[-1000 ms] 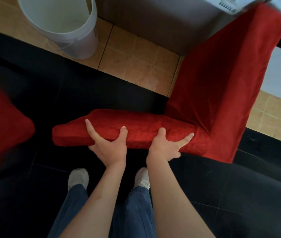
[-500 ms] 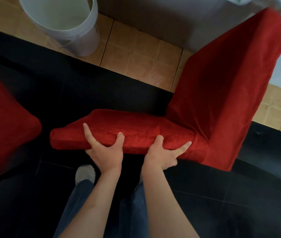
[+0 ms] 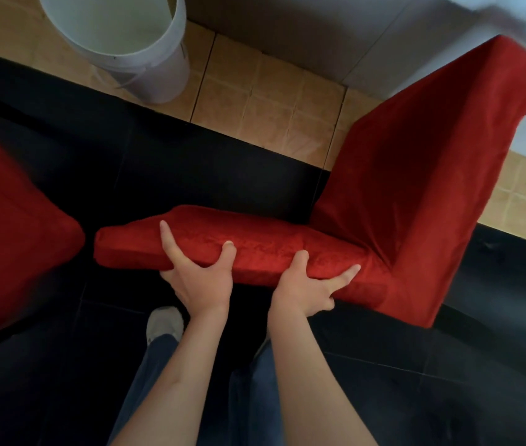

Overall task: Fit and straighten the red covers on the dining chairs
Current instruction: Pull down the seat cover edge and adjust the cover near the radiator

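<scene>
Hands both on the near edge of the seat of the red-covered chair (image 3: 383,194), which sits centre-right w/ its back rising to the right: we've got the left hand (image 3: 202,278) gripping the edge, thumb and one finger spread on top, rest curled under, and the right hand (image 3: 305,286) gripping beside it the same way. White bucket (image 3: 145,59) stands top left on tan tiles (image 3: 255,91), inside looks empty as far as we can see. Second red cushion (image 3: 7,226) at far left, apart from the seat.

A home dining area: red-covered dining chairs (image 3: 400,194), tan tiled floor (image 3: 271,101), white bucket (image 3: 145,69).
</scene>
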Demonstrator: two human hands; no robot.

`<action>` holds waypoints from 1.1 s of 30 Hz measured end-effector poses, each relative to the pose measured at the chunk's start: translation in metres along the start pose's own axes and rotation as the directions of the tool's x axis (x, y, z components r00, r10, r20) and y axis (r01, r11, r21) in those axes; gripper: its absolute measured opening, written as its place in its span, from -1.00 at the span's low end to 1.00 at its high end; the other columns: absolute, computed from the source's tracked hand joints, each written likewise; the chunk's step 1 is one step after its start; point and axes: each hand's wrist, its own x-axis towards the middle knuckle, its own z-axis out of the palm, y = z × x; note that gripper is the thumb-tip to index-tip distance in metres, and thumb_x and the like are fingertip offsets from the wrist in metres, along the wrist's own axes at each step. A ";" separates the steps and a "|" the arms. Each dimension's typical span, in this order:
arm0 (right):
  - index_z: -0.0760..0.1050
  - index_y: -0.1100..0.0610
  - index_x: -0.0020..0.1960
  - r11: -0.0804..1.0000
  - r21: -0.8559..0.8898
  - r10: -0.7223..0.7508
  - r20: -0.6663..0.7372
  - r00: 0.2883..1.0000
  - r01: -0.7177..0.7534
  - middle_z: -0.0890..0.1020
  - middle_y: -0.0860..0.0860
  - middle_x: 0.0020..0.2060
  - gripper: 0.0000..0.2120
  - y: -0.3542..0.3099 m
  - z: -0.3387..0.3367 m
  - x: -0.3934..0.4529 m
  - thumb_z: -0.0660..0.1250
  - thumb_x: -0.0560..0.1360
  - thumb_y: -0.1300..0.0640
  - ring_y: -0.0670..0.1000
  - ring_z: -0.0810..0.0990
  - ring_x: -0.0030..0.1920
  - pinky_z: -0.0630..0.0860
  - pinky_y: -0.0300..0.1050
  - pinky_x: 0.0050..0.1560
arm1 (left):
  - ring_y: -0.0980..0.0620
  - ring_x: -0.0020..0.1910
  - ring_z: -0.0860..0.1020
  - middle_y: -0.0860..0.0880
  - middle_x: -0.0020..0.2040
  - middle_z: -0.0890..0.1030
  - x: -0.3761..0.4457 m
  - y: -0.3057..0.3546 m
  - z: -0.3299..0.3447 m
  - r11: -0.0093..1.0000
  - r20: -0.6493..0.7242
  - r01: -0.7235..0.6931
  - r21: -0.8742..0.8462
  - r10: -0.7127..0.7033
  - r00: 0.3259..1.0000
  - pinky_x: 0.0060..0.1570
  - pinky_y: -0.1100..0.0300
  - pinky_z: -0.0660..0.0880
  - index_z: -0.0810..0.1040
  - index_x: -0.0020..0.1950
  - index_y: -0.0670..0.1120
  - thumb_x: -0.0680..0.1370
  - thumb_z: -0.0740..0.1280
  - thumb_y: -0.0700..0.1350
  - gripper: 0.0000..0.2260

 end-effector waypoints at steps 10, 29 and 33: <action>-0.20 -0.38 0.48 1.000 -0.011 -0.016 0.011 1.000 0.016 0.23 0.30 0.34 -0.10 0.000 0.004 0.002 0.40 0.42 -0.19 0.13 0.46 -0.09 0.44 0.00 -0.10 | -0.06 0.00 0.41 -0.26 0.31 0.30 0.000 0.005 0.001 1.000 -0.005 0.017 -0.003 -0.017 1.000 0.00 0.11 0.37 -0.11 0.43 0.45 0.35 0.50 0.15 -0.08; -0.08 -0.21 0.55 0.787 -0.422 -0.431 0.146 0.890 0.450 -0.08 0.26 0.53 -0.15 0.009 -0.026 -0.020 0.35 0.44 -0.25 0.27 -0.05 0.52 0.11 0.30 0.43 | -0.09 0.47 0.23 -0.14 0.51 0.21 0.020 -0.021 -0.072 0.992 0.035 -0.125 -0.033 0.126 0.991 0.31 0.10 0.21 -0.05 0.53 0.28 0.46 0.45 0.05 -0.16; 0.04 -0.14 0.55 0.684 -0.437 -0.547 0.221 0.807 0.584 -0.05 0.23 0.54 -0.22 0.011 -0.025 -0.029 0.34 0.46 -0.22 0.24 -0.06 0.53 0.03 0.30 0.43 | 0.01 0.41 0.31 -0.09 0.47 0.29 0.028 -0.026 -0.085 0.981 -0.016 -0.181 -0.074 0.181 0.983 0.26 0.24 0.18 0.02 0.55 0.22 0.47 0.44 0.03 -0.21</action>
